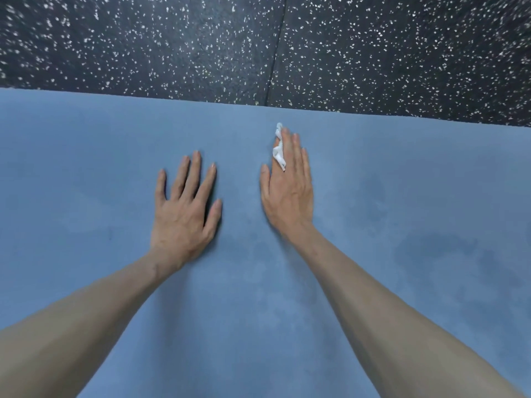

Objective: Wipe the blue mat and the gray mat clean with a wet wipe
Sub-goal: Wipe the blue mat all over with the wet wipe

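Blue mat (373,297) blotched with darker damp patches, left hand (184,208) laid flat, fingers spread, crumpled white wet wipe (278,149) pressed under straight, closed-together fingers of right hand (288,191)

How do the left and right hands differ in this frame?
The left hand lies with fingers spread and nothing under it; the right hand keeps its fingers together, pressing a white wet wipe. The right hand reaches nearer the blue mat's far edge than the left. Both rest flat, palm down, on the mat.
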